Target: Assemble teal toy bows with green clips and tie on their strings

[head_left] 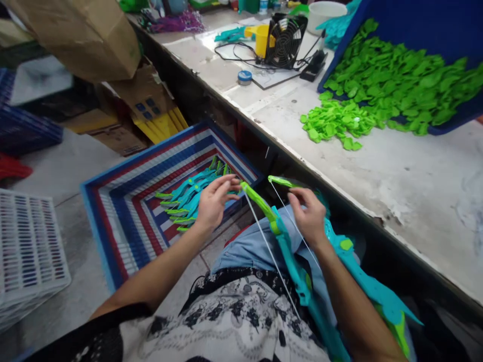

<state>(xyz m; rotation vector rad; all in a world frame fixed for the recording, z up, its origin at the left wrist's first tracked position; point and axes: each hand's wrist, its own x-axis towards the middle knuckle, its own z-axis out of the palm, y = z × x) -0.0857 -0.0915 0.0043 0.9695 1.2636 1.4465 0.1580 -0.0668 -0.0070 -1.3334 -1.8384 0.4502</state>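
1. Over to the left hand (pixel 213 201), loosely half open, fingertips right by the lime tip (pixel 245 188) of the nearer bow (pixel 290 261); cannot tell whether gripping or only touching.
2. And the right hand (pixel 309 216), curled in, thumb close to forefinger, over the limb of the farther bow (pixel 358 276); cannot tell whether pinching limb or string.
3. Both bows side by side at the lap, below the desk (pixel 358 176); nearer string (pixel 270 252) running straight toward the body, farther string (pixel 281 201) slanting just beside the right hand.
4. Best handled, in all likelihood, tip by tip; steady the limb first, keep the two strings from crossing, check for a twist, press near the end rather than bend the middle.
5. Down beside the legs, the striped basket (pixel 139 181), with more bows (pixel 196 187) lying in a row; up top, loose green pieces (pixel 332 123) spilling from the blue tub (pixel 415 20).
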